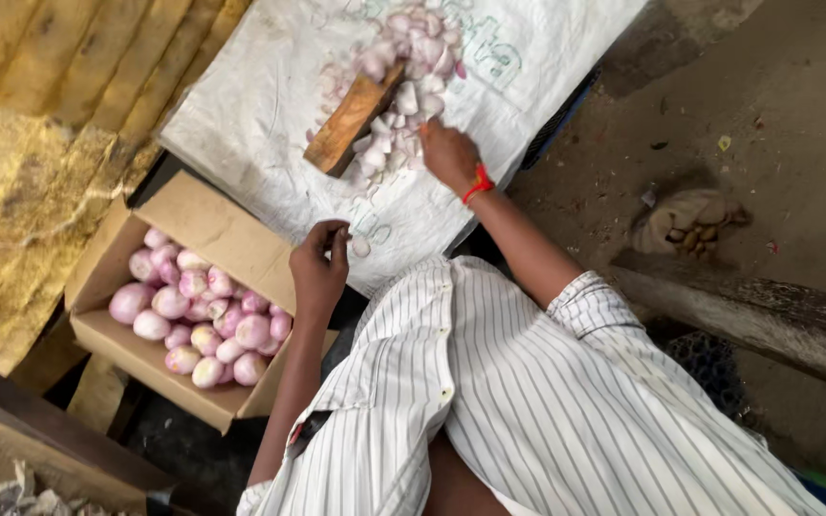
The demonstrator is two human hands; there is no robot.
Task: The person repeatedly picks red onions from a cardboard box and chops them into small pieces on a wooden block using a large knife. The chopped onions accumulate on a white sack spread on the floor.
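My right hand [449, 153], a red thread around its wrist, rests on a heap of cut pinkish onion pieces [405, 72] spread over a white woven sack [250, 105]. Its fingertips are buried among the pieces beside a wooden block [351, 121], so what they grip is hidden. My left hand [320, 263] hovers at the sack's near edge with its fingers curled together; nothing shows in it. It is just right of an open cardboard box [212, 215] holding several whole peeled pink onions [198, 315].
A yellowish tarpaulin [31, 143] covers the left side. A crumpled cloth with small brown bits [685, 225] lies on the concrete floor at right, next to a wooden beam [757, 315]. A dark crate edge [558, 119] shows under the sack.
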